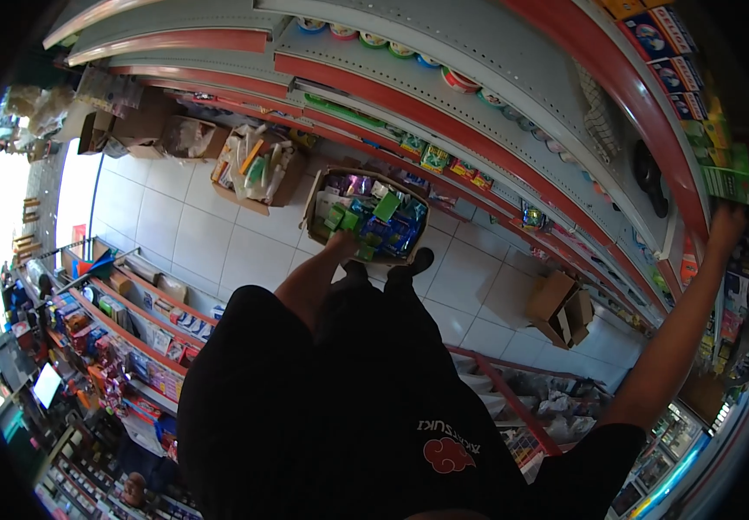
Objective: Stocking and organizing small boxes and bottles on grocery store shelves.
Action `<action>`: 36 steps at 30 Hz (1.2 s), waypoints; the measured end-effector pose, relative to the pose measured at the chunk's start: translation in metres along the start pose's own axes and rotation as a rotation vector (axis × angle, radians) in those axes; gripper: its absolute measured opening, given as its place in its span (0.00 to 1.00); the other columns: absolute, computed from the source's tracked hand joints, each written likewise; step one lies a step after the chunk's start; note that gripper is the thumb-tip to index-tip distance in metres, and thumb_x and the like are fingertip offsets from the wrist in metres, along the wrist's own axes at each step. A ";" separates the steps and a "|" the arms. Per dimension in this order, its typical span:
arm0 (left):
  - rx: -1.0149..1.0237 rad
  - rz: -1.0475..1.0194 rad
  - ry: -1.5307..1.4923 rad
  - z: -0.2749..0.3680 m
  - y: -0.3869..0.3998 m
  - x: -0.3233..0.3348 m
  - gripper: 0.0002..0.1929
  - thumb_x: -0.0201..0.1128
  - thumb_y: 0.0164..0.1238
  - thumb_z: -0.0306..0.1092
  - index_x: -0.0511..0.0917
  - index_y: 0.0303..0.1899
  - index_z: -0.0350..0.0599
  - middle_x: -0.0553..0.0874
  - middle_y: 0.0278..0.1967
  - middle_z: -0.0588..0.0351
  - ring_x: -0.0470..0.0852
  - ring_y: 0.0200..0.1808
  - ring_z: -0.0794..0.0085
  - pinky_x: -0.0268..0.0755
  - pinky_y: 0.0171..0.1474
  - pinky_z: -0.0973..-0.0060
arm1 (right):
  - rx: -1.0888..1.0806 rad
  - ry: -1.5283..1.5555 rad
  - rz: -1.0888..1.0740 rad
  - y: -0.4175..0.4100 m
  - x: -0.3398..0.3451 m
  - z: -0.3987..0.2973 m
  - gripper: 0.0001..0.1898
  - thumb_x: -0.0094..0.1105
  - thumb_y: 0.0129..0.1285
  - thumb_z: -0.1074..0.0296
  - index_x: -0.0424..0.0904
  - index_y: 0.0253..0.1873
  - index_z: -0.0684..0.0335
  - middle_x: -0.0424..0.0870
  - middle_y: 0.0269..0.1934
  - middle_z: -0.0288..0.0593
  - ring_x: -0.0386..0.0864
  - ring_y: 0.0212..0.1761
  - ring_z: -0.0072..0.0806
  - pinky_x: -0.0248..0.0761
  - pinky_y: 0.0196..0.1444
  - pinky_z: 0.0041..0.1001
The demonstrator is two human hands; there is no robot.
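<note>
My left hand [344, 243] reaches down into an open cardboard box [310, 220] on the floor in front of my feet. Small green boxes [348, 221] lie right at its fingers; whether it grips one is not clear. Around them in the carton are blue packets [391, 233], purple packets [359, 185] and another green box [386, 206]. Far to the right, my right hand [728, 224] is raised to a shelf, just below a green carton [727, 183]. Its fingers are dim and partly hidden, so I cannot tell whether they hold anything.
Tall metal shelves with red edges [407, 101] run along the far side, bearing tubs and packets. Cardboard boxes [261, 166] stand on the tiled floor [199, 221], and an open carton [560, 309] sits at the right. A stocked rack [147, 325] is on my left.
</note>
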State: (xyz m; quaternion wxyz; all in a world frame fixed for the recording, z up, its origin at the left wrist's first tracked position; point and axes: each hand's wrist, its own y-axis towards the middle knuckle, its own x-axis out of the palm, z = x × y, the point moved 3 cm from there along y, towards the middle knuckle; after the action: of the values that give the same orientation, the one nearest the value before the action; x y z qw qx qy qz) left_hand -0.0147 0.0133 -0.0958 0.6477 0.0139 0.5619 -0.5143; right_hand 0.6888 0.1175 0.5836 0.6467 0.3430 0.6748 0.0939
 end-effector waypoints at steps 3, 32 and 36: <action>-0.111 -0.060 -0.163 -0.007 0.019 -0.011 0.24 0.69 0.59 0.47 0.84 0.51 0.38 0.87 0.51 0.36 0.88 0.51 0.50 0.82 0.51 0.54 | -0.041 -0.097 -0.008 0.027 -0.025 0.040 0.25 0.54 0.67 0.62 0.76 0.64 0.72 0.81 0.62 0.62 0.78 0.65 0.51 0.66 0.67 0.37; -0.725 0.586 -1.121 0.023 0.060 -0.056 0.33 0.78 0.50 0.49 0.72 0.52 0.41 0.85 0.46 0.42 0.86 0.48 0.46 0.78 0.52 0.56 | 0.021 -0.113 0.017 0.014 -0.018 -0.001 0.26 0.55 0.69 0.53 0.78 0.63 0.70 0.83 0.58 0.63 0.79 0.62 0.55 0.67 0.64 0.38; -0.808 0.676 -0.771 0.020 0.051 -0.072 0.32 0.74 0.54 0.46 0.71 0.59 0.46 0.79 0.56 0.42 0.80 0.58 0.45 0.77 0.56 0.55 | 0.001 0.069 0.053 0.004 -0.001 -0.034 0.25 0.59 0.64 0.59 0.79 0.61 0.71 0.86 0.52 0.60 0.83 0.53 0.48 0.70 0.59 0.34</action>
State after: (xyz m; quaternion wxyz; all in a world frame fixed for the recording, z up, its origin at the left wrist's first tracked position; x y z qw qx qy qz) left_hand 0.0456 0.0722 -0.0640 0.8831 -0.2402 0.4030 0.0013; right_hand 0.6583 0.1308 0.5921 0.6202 0.3577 0.6873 0.1224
